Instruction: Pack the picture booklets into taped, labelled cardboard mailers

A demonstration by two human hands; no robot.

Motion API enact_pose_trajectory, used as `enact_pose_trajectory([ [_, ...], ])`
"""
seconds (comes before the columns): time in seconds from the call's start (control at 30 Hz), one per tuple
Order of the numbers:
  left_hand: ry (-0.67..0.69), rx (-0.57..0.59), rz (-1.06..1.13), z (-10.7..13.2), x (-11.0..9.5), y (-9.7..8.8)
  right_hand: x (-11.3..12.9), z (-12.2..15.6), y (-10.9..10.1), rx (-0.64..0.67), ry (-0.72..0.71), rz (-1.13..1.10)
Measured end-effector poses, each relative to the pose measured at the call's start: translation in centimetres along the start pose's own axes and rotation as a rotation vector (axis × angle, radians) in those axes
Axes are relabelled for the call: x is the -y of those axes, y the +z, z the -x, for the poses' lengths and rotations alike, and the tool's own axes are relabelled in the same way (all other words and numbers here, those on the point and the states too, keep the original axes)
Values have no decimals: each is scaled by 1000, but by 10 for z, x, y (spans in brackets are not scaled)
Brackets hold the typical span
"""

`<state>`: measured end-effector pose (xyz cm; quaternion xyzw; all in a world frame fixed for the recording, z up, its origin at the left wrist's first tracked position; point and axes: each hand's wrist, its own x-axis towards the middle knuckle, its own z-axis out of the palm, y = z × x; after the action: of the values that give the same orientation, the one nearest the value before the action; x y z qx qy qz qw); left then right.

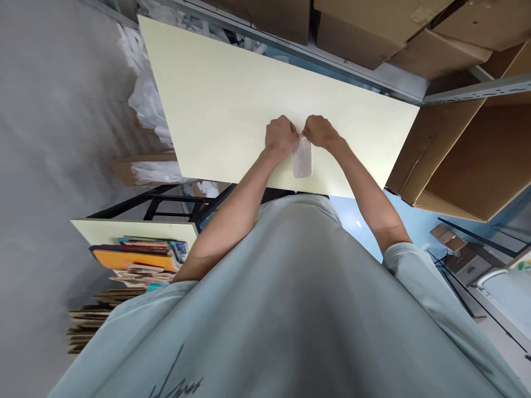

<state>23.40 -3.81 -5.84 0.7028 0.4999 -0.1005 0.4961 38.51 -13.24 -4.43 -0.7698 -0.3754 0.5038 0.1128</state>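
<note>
A small clear plastic bag lies on the pale yellow table, near its front edge. My left hand and my right hand meet at the bag's far end. Both are closed, with the fingers pinched on that end of the bag. What is inside the bag I cannot make out. My forearms reach in from the lower edge over my grey-green shirt.
Brown cardboard boxes stand at the right and on a metal shelf behind the table. White plastic wrapping is heaped at the table's left end. A lower shelf holds stacked books at the left.
</note>
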Motion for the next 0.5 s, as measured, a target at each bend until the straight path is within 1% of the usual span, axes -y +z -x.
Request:
enact_pose_trajectory([
  [0.07,-4,-20,58,2,4,2,3,1,-4,33,4,25],
  [0.17,19,-39,180,7,9,-1,4,8,-15,69,9,11],
  [0.23,-31,-71,247,10,12,-4,3,17,-19,87,4,-24],
  [0.3,-129,-89,317,11,14,-5,2,30,-19,65,-9,-54],
  [0.4,-260,-76,411,11,16,-4,6,54,-4,-50,19,-50],
  [0.5,-298,-57,477,13,13,-2,20,75,26,-189,116,-22],
])
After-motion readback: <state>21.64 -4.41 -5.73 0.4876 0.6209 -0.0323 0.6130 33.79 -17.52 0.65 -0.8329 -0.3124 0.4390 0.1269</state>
